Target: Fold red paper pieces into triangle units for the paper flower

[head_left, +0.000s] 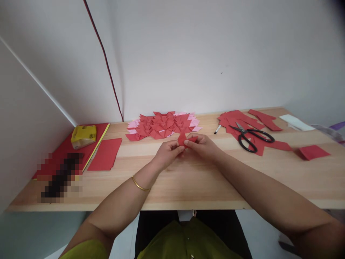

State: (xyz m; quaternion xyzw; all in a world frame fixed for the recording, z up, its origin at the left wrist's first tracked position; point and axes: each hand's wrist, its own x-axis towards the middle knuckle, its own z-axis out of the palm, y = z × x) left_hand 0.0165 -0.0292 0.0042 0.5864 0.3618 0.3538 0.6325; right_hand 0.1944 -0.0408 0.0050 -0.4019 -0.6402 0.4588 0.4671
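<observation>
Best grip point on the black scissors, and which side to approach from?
Take the scissors by the two black handle loops, coming down from above on the near side. They lie flat on red paper scraps with the blades pointing away toward the wall, so the loops face the person.

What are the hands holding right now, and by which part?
A small folded red paper: the left hand pinches its lower left edge, the right hand its right side, with the fingertips only.
</observation>
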